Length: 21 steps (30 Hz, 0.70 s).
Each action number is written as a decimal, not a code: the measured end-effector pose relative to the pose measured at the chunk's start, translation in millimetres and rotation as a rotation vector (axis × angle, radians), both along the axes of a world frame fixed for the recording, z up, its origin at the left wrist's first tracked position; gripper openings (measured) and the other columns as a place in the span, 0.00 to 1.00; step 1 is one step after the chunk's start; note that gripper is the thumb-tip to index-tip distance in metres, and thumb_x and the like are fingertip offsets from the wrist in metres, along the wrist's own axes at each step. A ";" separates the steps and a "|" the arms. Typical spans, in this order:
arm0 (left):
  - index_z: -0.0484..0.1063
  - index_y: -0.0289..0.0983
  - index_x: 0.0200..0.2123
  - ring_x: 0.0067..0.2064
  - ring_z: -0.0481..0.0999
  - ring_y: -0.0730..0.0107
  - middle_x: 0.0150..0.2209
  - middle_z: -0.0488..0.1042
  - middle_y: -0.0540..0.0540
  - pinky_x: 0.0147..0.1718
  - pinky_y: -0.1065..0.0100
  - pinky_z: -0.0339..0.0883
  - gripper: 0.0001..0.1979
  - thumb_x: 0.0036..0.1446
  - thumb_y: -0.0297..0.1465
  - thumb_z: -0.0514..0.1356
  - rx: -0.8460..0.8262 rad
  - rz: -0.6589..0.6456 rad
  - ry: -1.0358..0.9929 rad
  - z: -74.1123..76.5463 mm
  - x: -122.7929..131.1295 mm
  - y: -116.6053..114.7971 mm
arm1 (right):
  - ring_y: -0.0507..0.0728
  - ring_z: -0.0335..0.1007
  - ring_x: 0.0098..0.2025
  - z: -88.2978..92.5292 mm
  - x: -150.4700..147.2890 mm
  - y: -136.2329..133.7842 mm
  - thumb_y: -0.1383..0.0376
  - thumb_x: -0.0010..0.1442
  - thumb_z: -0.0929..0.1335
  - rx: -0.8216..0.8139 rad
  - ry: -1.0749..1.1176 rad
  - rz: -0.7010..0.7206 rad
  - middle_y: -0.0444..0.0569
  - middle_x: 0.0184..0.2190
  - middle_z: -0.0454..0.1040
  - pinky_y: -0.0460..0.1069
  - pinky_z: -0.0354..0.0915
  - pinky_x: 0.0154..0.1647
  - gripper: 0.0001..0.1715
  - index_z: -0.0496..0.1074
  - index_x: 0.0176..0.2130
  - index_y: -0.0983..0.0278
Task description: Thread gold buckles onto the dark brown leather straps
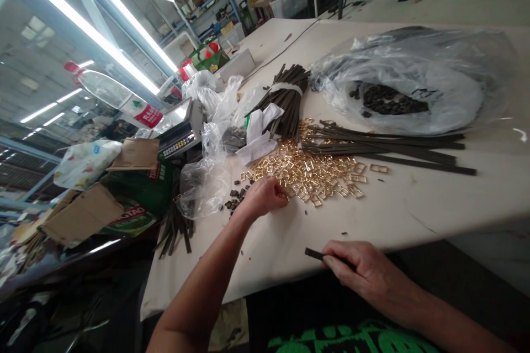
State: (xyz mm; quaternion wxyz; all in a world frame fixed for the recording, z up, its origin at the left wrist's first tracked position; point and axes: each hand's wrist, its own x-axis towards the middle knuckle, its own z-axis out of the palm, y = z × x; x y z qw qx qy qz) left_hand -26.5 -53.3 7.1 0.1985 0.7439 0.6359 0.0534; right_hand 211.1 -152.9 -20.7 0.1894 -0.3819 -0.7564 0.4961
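My right hand (364,270) is closed on a dark strap (313,254) near the table's front edge, and the strap's flat end sticks out past the thumb. At the near left edge of a heap of gold rectangular buckles (314,170) is my left hand (265,197), its fingers curled in. What lies between those fingers is too small and hidden to make out. Small dark pieces (235,198) are scattered just left of that hand. Several long dark straps (385,146) lie behind and to the right of the buckles, and a tied bundle of straps (285,96) stands behind them.
A clear plastic bag (414,82) with dark pieces inside covers the back right of the table (393,215). On the left are a digital scale (180,135), a plastic bottle (120,96), crumpled clear plastic (207,176) and more dark straps (176,226) at the edge.
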 end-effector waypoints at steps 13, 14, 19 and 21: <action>0.79 0.37 0.29 0.27 0.72 0.71 0.24 0.76 0.51 0.27 0.72 0.61 0.04 0.49 0.28 0.63 -0.037 0.074 -0.165 -8.0 -4.8 -5.4 | 0.52 0.65 0.26 0.6 2.3 2.8 0.61 0.66 0.59 -0.038 0.025 -0.011 0.42 0.22 0.68 0.46 0.57 0.28 0.18 0.65 0.26 0.62; 0.80 0.37 0.30 0.27 0.73 0.71 0.24 0.77 0.51 0.28 0.72 0.61 0.05 0.50 0.28 0.63 -0.040 0.083 -0.180 -9.6 -6.4 -5.6 | 0.52 0.65 0.26 0.3 2.4 2.7 0.61 0.66 0.59 -0.039 0.024 -0.010 0.42 0.22 0.68 0.47 0.57 0.28 0.18 0.65 0.26 0.62; 0.81 0.38 0.30 0.27 0.73 0.72 0.24 0.78 0.52 0.29 0.71 0.63 0.04 0.51 0.27 0.64 0.003 0.134 -0.219 -15.3 -9.1 -9.1 | 0.52 0.65 0.26 -1.2 3.1 2.1 0.61 0.66 0.59 -0.038 0.021 -0.018 0.42 0.22 0.67 0.47 0.56 0.28 0.18 0.65 0.26 0.62; 0.81 0.38 0.28 0.27 0.73 0.71 0.24 0.77 0.51 0.29 0.71 0.63 0.03 0.51 0.28 0.65 0.048 0.161 -0.223 -17.7 -9.3 -11.4 | 0.52 0.65 0.26 -2.2 3.8 1.9 0.61 0.66 0.59 -0.042 0.029 -0.023 0.42 0.22 0.68 0.47 0.56 0.28 0.18 0.66 0.27 0.62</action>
